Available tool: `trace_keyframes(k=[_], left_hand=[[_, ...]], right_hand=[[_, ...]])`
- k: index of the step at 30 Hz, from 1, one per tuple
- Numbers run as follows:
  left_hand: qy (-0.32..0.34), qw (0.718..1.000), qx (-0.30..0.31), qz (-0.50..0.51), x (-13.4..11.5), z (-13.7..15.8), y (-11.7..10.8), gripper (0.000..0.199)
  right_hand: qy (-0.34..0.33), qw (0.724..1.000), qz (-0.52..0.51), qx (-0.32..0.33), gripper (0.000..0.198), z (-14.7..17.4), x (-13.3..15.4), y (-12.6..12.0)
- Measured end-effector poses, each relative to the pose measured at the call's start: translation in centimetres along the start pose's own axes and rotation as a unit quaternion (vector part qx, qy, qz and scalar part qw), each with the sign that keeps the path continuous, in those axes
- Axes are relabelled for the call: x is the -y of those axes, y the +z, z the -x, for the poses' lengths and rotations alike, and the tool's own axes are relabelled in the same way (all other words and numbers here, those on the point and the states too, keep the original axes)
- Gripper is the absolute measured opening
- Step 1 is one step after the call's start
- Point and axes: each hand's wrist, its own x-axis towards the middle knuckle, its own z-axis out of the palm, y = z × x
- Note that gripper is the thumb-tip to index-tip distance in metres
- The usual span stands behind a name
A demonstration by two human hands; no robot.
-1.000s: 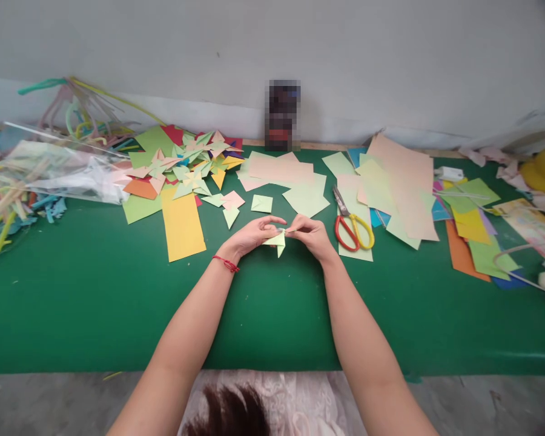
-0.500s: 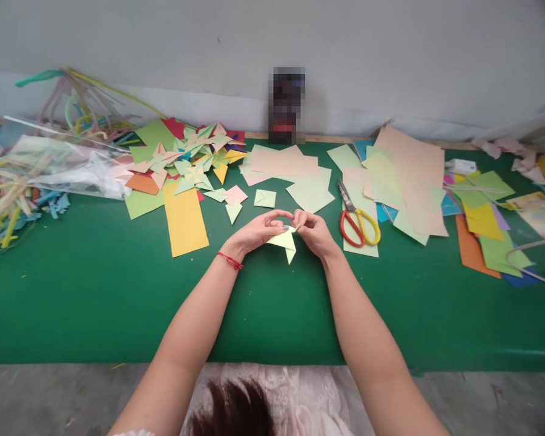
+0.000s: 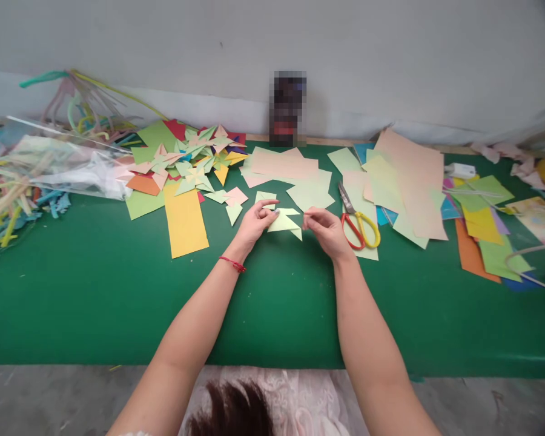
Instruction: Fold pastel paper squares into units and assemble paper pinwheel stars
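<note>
A pale green folded paper piece [image 3: 283, 222] with pointed flaps is pinched at its left side by my left hand [image 3: 257, 223], thumb on top. Just right of it, apart from the paper, is my right hand [image 3: 326, 228]; its fingers are curled together, and whether anything small is between them I cannot make out. Behind my left hand lies a folded green square [image 3: 266, 198], partly covered by the fingers. Left of that sits a folded piece in pink and green [image 3: 234, 200].
Red-and-yellow-handled scissors [image 3: 356, 221] lie right of my right hand on paper strips. Pink and green sheets [image 3: 413, 181] spread behind them. Folded paper stars [image 3: 195, 172], a yellow sheet [image 3: 186, 224] and plastic bags of strips [image 3: 68, 163] are at left. A blurred dark object [image 3: 288, 109] leans on the wall.
My right hand has let go of the folded paper and moved right. My left hand still holds the paper, which has turned and now shows its flaps more to the right.
</note>
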Motion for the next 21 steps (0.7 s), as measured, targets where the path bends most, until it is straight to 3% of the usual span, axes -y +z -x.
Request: trace_keyframes(k=[8,15,21], left_hand=[[0.011,0.995,-0.024,-0.101,0.9,-0.4,-0.2,0.032],[-0.044,0.989,-0.004,-0.142,0.9,-0.1,-0.4,0.036],[-0.047,0.987,-0.013,-0.155,1.1,0.0,-0.4,0.040]], right_hand=[[0.005,0.991,0.102,0.087,0.017,-0.1,-0.4,-0.2],[0.013,0.990,0.120,0.068,0.011,0.0,-1.0,-0.1],[-0.025,0.979,0.175,0.103,0.014,0.0,-0.7,-0.3]])
